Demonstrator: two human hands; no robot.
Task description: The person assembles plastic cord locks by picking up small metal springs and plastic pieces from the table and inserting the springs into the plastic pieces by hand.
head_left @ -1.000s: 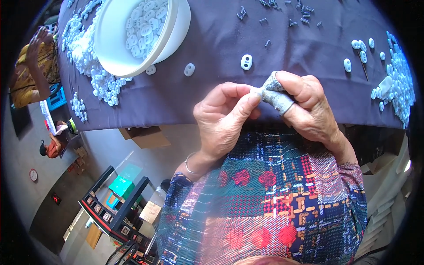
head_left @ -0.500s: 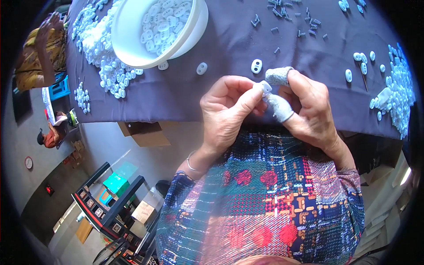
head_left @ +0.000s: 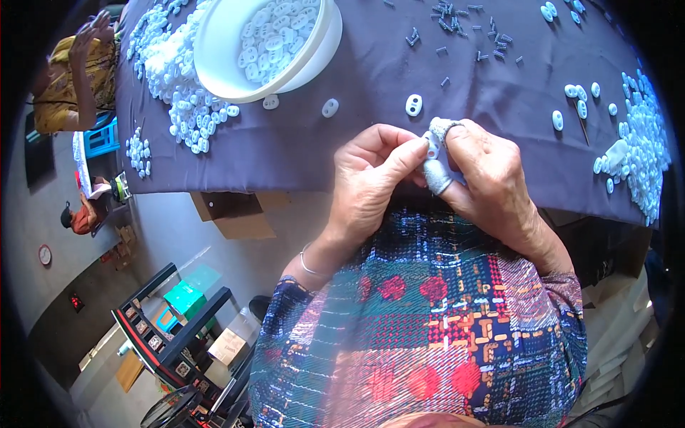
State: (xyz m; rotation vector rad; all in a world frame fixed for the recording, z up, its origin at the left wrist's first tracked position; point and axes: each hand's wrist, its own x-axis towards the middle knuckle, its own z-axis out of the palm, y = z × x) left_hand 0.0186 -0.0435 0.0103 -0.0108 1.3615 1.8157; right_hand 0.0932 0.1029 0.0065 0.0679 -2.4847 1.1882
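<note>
The left hand point(head_left: 367, 178) pinches a small white two-hole toggle point(head_left: 432, 146) between thumb and index fingertip, and the piece pokes out past those tips toward the right hand point(head_left: 492, 160). That hand has its thumb and index finger curled in close, both capped in grey cloth finger covers point(head_left: 437, 177) (the knitted texture just shows). The index cover lies against the toggle's upper right side and the thumb cover sits right below it; whether these two also grip the piece, I cannot tell. All this happens near the front edge of a dark tablecloth point(head_left: 285, 157). Just beyond the fingers lies a loose toggle point(head_left: 414, 105), its two holes facing up, and farther back are scattered coil springs point(head_left: 446, 21). A white tub point(head_left: 317, 68) of similar pieces stands to the left.
</note>
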